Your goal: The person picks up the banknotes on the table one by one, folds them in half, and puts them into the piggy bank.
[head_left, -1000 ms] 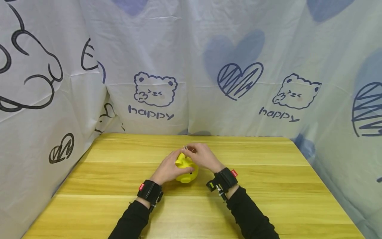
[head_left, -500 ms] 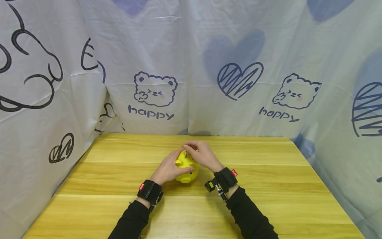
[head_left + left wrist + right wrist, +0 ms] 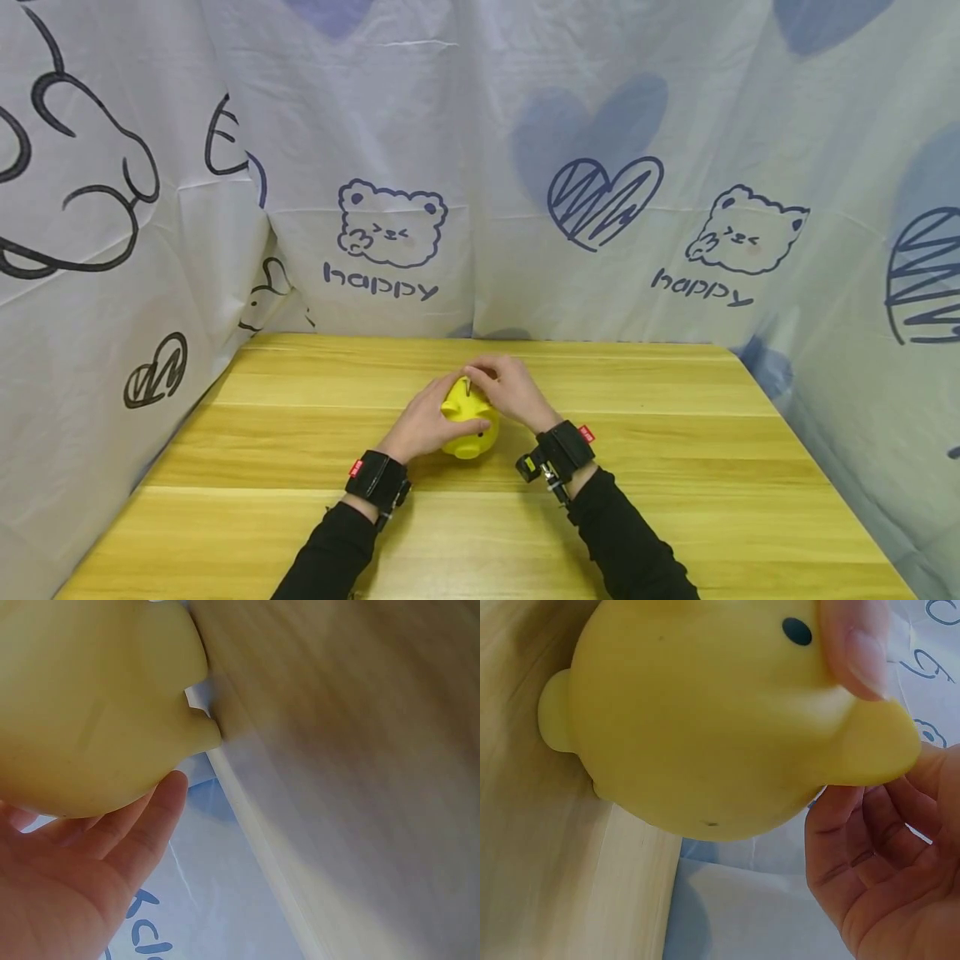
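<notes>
A yellow piggy bank stands on the table, with rounded ears, black eyes and a narrow slot on its top. My left hand grips it from the left, thumb across the front and fingers behind. In the left wrist view, the left fingers lie against the yellow body. My right hand is over the top from the right, its fingertips at the slot. Its curled fingers show beyond an ear in the right wrist view. Whether a small thing is pinched at the slot is hidden.
The wood-grain table runs to a pale curtain printed with bears and hearts, at the back and both sides. Black straps with small cameras are on both wrists.
My right fingertips have shifted slightly at the top of the piggy bank. A small shiny thing seen by them a second ago no longer shows, and the slot does. My left hand stays put.
</notes>
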A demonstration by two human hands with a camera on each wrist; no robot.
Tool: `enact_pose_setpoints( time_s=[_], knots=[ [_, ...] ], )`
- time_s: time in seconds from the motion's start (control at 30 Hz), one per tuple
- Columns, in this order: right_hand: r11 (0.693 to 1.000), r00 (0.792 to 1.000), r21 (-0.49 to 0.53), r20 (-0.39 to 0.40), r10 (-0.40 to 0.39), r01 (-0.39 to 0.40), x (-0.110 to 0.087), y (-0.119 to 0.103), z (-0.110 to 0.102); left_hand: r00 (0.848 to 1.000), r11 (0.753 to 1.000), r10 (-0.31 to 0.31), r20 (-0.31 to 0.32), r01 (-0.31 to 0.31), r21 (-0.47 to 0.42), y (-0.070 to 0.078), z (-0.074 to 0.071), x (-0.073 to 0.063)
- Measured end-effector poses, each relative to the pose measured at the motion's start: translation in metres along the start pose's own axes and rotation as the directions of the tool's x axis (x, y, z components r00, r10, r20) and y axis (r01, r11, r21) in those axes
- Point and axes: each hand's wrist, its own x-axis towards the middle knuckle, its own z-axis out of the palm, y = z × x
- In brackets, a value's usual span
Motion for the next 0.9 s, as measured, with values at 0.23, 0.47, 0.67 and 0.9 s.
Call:
enact_pose_setpoints(
  time_s=[0.23,0.47,0.67,0.9],
  knots=[
    [1.0,1.0,-0.03,0.007,0.01,-0.009,-0.0008,0.0008,0.0019,1.0,1.0,0.009,0.003,-0.009,-0.005,0.0,0.0002,0.0001],
    [0.999,1.0,-0.05,0.0,-0.02,0.02,-0.0013,0.0023,0.0039,1.0,1.0,-0.004,-0.004,0.004,-0.002,-0.0001,0.0006,-0.0007],
    [0.998,0.999,-0.043,-0.025,-0.044,0.043,-0.002,0.0022,0.0054,1.0,1.0,0.007,-0.01,-0.007,-0.003,-0.0012,0.0014,0.0004],
    [0.996,0.995,-0.063,-0.072,-0.071,0.067,-0.0027,0.004,0.0073,1.0,1.0,0.013,-0.011,-0.013,-0.006,-0.0015,0.0017,0.0009]
  ],
)
